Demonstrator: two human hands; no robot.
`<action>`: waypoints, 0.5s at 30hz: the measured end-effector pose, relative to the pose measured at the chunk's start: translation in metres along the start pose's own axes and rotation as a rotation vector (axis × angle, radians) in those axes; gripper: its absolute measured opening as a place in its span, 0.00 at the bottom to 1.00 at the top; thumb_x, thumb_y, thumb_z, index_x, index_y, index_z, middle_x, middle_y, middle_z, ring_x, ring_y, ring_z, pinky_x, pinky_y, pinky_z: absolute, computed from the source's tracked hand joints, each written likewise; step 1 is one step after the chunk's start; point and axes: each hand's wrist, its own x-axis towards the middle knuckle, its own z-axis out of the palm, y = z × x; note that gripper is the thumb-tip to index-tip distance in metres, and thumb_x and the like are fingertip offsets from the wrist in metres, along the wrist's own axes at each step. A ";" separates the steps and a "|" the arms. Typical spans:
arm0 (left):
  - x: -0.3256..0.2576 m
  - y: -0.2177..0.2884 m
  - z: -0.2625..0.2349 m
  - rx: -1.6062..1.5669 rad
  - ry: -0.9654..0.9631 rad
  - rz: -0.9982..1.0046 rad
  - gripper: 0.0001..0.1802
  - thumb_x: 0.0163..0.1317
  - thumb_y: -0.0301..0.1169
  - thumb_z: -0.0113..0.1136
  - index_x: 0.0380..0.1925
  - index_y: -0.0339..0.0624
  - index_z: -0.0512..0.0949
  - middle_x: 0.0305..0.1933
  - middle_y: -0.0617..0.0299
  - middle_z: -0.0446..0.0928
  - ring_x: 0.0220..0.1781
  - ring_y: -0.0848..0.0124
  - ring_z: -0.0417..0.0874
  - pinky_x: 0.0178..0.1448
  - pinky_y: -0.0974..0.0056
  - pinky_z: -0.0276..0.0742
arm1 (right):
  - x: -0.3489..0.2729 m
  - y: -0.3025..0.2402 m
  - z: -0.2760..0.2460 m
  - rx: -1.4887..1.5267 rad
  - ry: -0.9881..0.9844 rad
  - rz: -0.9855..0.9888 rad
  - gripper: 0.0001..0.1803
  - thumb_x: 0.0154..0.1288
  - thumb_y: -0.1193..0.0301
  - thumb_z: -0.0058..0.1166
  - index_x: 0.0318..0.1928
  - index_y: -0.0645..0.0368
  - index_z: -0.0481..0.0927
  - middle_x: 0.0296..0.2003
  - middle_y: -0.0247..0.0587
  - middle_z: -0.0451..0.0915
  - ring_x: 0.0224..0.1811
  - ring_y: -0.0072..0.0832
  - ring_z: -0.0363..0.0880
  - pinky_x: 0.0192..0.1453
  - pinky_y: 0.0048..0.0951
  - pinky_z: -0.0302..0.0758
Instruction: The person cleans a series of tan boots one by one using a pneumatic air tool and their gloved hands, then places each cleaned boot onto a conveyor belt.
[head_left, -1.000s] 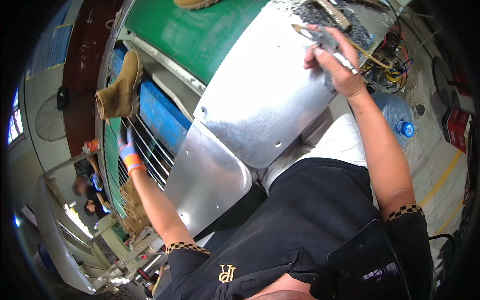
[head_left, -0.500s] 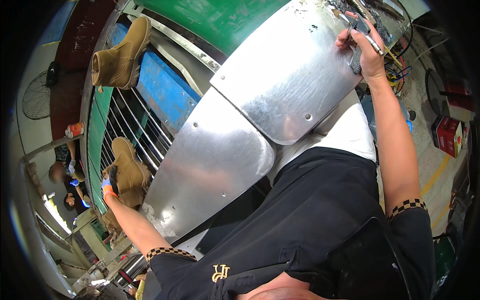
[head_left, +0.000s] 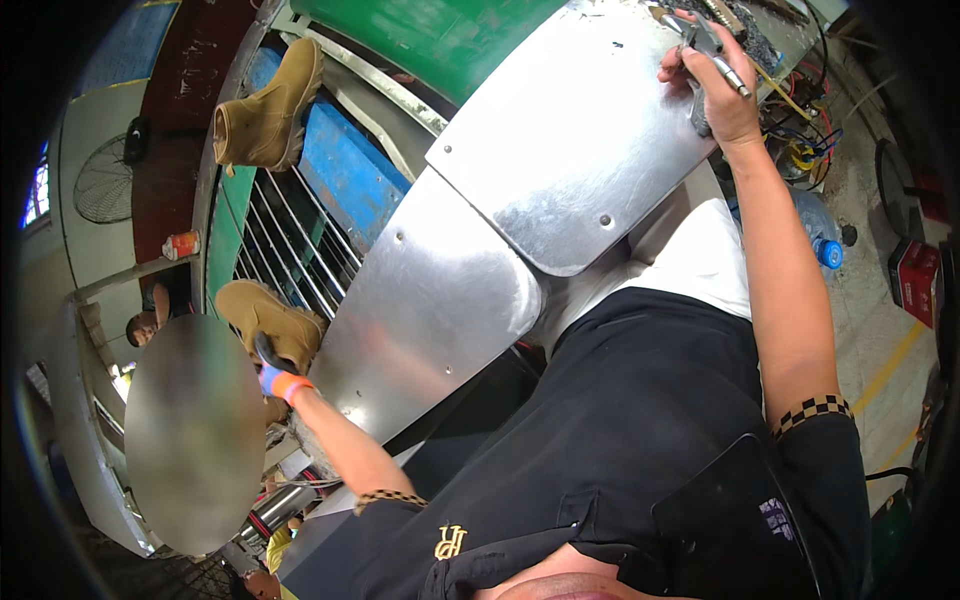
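Observation:
My right hand (head_left: 715, 95) is raised at the top right and shut on a slim metal hand tool (head_left: 712, 50). The tool's tip is at the upper edge of a shiny curved metal panel (head_left: 570, 150). A second shiny panel (head_left: 430, 310) lies below it, partly tucked under it. My left hand (head_left: 275, 378), in a dark glove with a blue and orange cuff, reaches out past the lower panel's left edge. It sits right against a tan boot (head_left: 265, 318). The fingers are curled, and what they grip is hidden.
Another tan boot (head_left: 265, 110) rests higher up on a rack of white bars (head_left: 290, 240) beside a blue plate (head_left: 345, 175). Green sheet metal (head_left: 430, 35) lies above. Tangled wires (head_left: 790, 135), a blue-capped water bottle (head_left: 820, 240) and a red box (head_left: 915, 280) are at the right. A person (head_left: 145, 325) stands at the left.
My left hand has slid down from the rack bars to the lower boot. My right hand stays at the panel's top edge with the tool. The view has tilted.

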 end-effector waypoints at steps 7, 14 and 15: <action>-0.176 0.089 -0.071 -0.621 -0.261 -0.178 0.14 0.48 0.20 0.73 0.34 0.40 0.79 0.32 0.60 0.80 0.33 0.69 0.81 0.36 0.66 0.79 | -0.001 0.005 -0.011 0.064 -0.046 -0.014 0.23 0.68 0.72 0.46 0.62 0.65 0.71 0.34 0.40 0.82 0.34 0.26 0.82 0.40 0.25 0.78; -0.219 0.173 -0.111 0.219 -1.139 0.511 0.25 0.40 0.23 0.75 0.44 0.42 0.81 0.43 0.53 0.79 0.44 0.55 0.81 0.50 0.57 0.78 | -0.007 -0.015 -0.009 0.058 0.026 0.134 0.20 0.68 0.70 0.50 0.59 0.62 0.72 0.29 0.39 0.80 0.25 0.24 0.80 0.26 0.23 0.76; -0.211 0.189 -0.115 0.237 -1.201 0.394 0.27 0.42 0.26 0.77 0.47 0.42 0.81 0.45 0.53 0.79 0.45 0.56 0.82 0.53 0.57 0.78 | -0.008 -0.015 -0.010 0.076 0.014 0.117 0.20 0.68 0.70 0.50 0.59 0.61 0.72 0.29 0.39 0.80 0.25 0.24 0.80 0.26 0.23 0.75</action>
